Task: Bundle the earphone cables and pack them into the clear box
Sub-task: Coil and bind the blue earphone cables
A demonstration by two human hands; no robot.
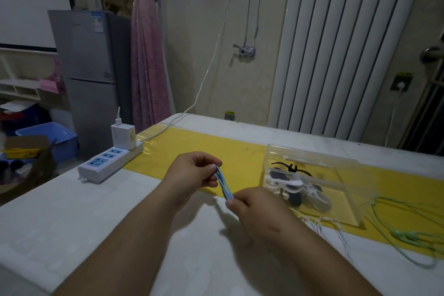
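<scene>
Blue earphone cable point(223, 182), 1 folded bundle, stretches between 2 hands. The left hand point(192, 175) pinches its far end and the right hand point(259, 209) pinches its near end. Right of the right hand sit 1 clear box point(355, 175), 1 white cable point(322, 223) and 1 green cable point(406, 238). Left of the left hand lies 1 power strip point(108, 163).
</scene>
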